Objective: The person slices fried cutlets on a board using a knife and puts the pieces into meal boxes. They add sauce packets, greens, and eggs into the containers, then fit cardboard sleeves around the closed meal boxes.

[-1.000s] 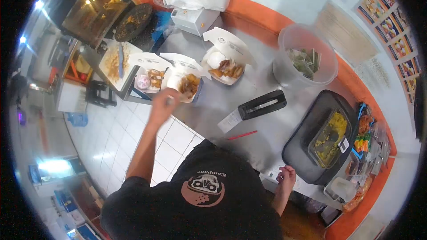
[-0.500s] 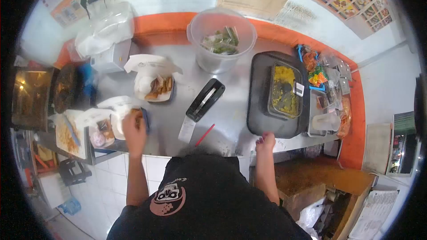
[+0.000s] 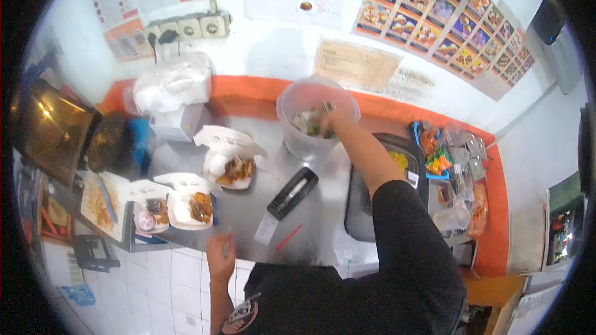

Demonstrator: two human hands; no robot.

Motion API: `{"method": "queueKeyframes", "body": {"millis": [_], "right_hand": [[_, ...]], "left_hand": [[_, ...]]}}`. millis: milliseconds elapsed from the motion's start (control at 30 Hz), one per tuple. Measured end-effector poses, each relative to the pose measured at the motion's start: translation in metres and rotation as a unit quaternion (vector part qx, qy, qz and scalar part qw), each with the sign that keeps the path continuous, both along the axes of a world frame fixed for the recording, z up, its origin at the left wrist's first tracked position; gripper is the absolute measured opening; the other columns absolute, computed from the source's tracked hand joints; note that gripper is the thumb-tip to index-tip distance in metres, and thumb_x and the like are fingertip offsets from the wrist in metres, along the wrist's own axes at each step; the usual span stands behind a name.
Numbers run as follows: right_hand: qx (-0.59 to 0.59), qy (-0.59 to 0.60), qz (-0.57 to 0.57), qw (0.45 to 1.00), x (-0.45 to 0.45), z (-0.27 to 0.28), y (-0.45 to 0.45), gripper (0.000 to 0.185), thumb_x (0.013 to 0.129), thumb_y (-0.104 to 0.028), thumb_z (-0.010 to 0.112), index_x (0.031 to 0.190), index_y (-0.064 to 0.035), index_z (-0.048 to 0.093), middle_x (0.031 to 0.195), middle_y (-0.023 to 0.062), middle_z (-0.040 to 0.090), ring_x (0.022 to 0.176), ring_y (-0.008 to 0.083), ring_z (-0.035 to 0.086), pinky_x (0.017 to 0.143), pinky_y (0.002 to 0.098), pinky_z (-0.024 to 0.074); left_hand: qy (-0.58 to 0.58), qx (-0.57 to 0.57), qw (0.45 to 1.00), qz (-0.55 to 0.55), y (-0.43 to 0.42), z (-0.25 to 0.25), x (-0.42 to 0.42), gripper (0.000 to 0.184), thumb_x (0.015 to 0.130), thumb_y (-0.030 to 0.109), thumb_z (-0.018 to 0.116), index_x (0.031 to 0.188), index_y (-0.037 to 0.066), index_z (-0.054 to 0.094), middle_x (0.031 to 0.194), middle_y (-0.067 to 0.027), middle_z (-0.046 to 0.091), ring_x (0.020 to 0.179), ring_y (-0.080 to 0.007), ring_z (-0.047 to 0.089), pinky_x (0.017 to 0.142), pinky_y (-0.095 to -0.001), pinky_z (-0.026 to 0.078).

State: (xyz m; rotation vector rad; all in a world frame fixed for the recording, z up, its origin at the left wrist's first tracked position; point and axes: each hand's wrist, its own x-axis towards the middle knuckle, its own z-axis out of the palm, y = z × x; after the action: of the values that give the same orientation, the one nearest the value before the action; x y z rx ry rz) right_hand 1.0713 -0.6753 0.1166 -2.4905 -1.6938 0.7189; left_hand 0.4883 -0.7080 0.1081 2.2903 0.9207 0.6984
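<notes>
Metal counter [image 3: 248, 212] — white wall [image 3: 268, 56] behind

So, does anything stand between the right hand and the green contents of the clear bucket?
Nothing visible does: the right hand reaches through the open top of the clear bucket, at the green contents.

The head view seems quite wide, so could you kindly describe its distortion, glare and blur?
Head view: fisheye curvature bows the orange wall band, with black corners; head view: small bright glints on the oven-like box; head view: the right hand at the translucent tub is soft, so its grip is unclear.
</notes>
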Motion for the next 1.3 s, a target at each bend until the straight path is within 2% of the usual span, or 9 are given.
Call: {"method": "queueKeyframes", "body": {"millis": [167,333,467,667,733,833,933,1200,1300], "right_hand": [[0.219,-0.104,-0.172,0.955,0.029,-0.094,0.028,0.054,0.064,-0.011,0.076,0.117,-0.0173,0.068,0.117,0.0109,0.067,0.112,0.0301,0.06,0.099,0.0451,0.0452],[0.186,-0.153,-0.147,0.959,0.038,0.005,0.011,0.039,0.069,-0.012,0.072,0.107,-0.011,0.072,0.096,0.0126,0.072,0.091,0.027,0.068,0.08,0.0398,0.0544],[0.202,0.035,-0.175,0.963,0.02,0.082,-0.007,0.031,0.076,-0.013,0.071,0.105,-0.0023,0.071,0.087,0.0114,0.072,0.075,0.0188,0.068,0.068,0.0323,0.055],[0.326,0.385,-0.181,0.844,-0.156,0.173,-0.064,0.018,0.086,-0.013,0.071,0.098,0.0004,0.071,0.085,0.0043,0.07,0.072,0.0119,0.063,0.067,0.0266,0.0517],[0.247,0.451,-0.152,0.844,-0.199,0.144,-0.072,0.016,0.087,-0.013,0.07,0.097,0.0002,0.07,0.087,0.0047,0.069,0.075,0.0111,0.063,0.07,0.0263,0.0517],[0.139,0.565,-0.125,0.804,-0.273,0.093,-0.071,0.028,0.085,-0.008,0.072,0.111,-0.001,0.064,0.091,0.0045,0.069,0.076,0.0112,0.063,0.066,0.0257,0.0518],[0.174,0.607,-0.201,0.749,-0.318,0.052,-0.062,0.03,0.084,-0.007,0.073,0.112,-0.001,0.063,0.089,0.0047,0.068,0.075,0.0112,0.062,0.064,0.0242,0.0509],[0.105,0.58,-0.263,0.764,-0.345,0.006,-0.038,0.022,0.085,-0.008,0.072,0.104,-0.0015,0.063,0.084,0.0032,0.065,0.072,0.0131,0.063,0.065,0.0273,0.054],[0.233,0.641,-0.318,0.659,-0.335,-0.001,-0.007,0.019,0.086,-0.006,0.07,0.103,-0.0027,0.061,0.087,0.004,0.065,0.077,0.014,0.064,0.069,0.0289,0.0556]], "left_hand": [[0.013,-0.079,0.988,0.13,-0.02,-0.014,-0.063,0.017,0.082,0.004,0.064,0.099,0.004,0.064,0.094,-0.0126,0.061,0.09,-0.0319,0.057,0.083,-0.0406,0.045],[0.01,-0.076,0.987,0.141,-0.008,-0.003,-0.081,0.014,0.082,0.002,0.061,0.097,0.003,0.063,0.088,-0.0103,0.061,0.083,-0.0296,0.055,0.077,-0.0396,0.045],[-0.008,-0.058,0.997,0.048,0.036,-0.009,-0.059,0.019,0.083,0.005,0.063,0.102,0.002,0.064,0.087,-0.0116,0.063,0.081,-0.029,0.058,0.076,-0.0388,0.046],[-0.115,-0.201,0.965,-0.125,0.077,0.041,0.04,0.045,0.083,0.012,0.069,0.125,0.004,0.057,0.109,-0.0126,0.067,0.098,-0.0233,0.064,0.092,-0.0332,0.047],[-0.222,-0.4,0.876,-0.152,0.071,0.061,0.077,0.05,0.089,0.014,0.064,0.136,0.006,0.047,0.123,-0.0096,0.061,0.108,-0.0226,0.062,0.096,-0.0356,0.047],[-0.316,-0.72,0.605,-0.124,0.067,0.042,0.095,0.043,0.095,0.022,0.059,0.135,0.011,0.047,0.123,-0.0059,0.06,0.111,-0.0224,0.06,0.09,-0.0414,0.051],[-0.311,-0.713,0.621,-0.098,0.062,0.006,0.077,0.039,0.096,0.028,0.059,0.131,0.015,0.048,0.121,-0.0047,0.06,0.109,-0.021,0.06,0.087,-0.0421,0.052],[-0.346,-0.66,0.657,0.116,0.062,-0.048,-0.033,0.037,0.097,0.031,0.059,0.126,0.01,0.052,0.112,-0.0076,0.065,0.093,-0.0224,0.065,0.073,-0.0397,0.057],[-0.335,-0.606,0.706,0.148,0.066,-0.026,-0.05,0.036,0.095,0.031,0.062,0.119,0.004,0.056,0.106,-0.0093,0.067,0.088,-0.0202,0.066,0.072,-0.0358,0.057]]}}
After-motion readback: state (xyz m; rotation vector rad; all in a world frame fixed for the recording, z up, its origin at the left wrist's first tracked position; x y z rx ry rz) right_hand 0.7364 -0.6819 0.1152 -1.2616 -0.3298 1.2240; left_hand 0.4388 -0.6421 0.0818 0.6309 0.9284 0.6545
